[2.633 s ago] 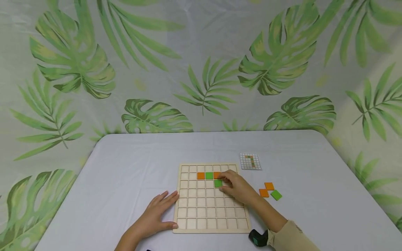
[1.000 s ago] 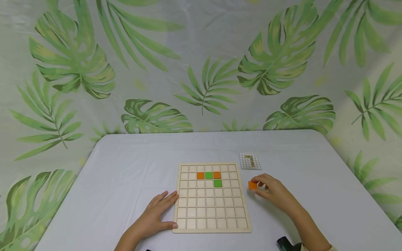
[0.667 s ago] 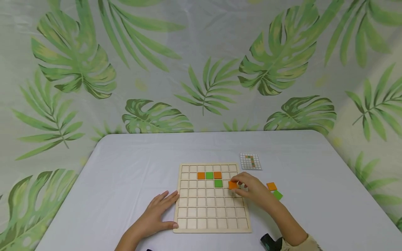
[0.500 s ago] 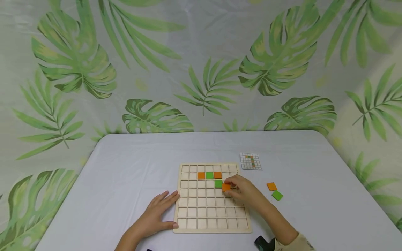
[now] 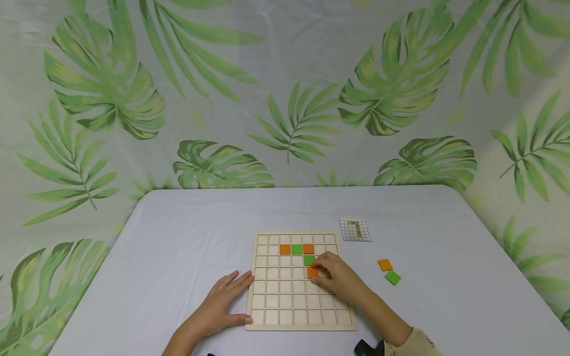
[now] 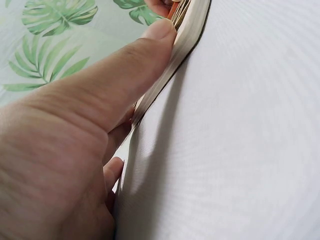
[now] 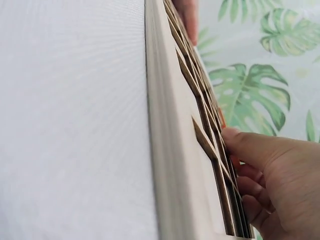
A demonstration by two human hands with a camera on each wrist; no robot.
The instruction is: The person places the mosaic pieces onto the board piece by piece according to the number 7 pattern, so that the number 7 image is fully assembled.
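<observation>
Square orange tile (image 5: 312, 273) over the right half of the board (image 5: 300, 327), right hand (image 5: 337, 278) nearer.
Left hand (image 5: 222, 304): fingers extended, resting against board's left edge. Right hand: pinching the tile from its right, seating unclear; green tile (image 5: 308, 260) just beyond.

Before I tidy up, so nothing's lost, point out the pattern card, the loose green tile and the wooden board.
Pattern card (image 5: 356, 229), head view, middle of its grid.
Loose green tile (image 5: 393, 277), head view, middle of its face.
Wooden board (image 5: 301, 327), head view, near rim.
</observation>
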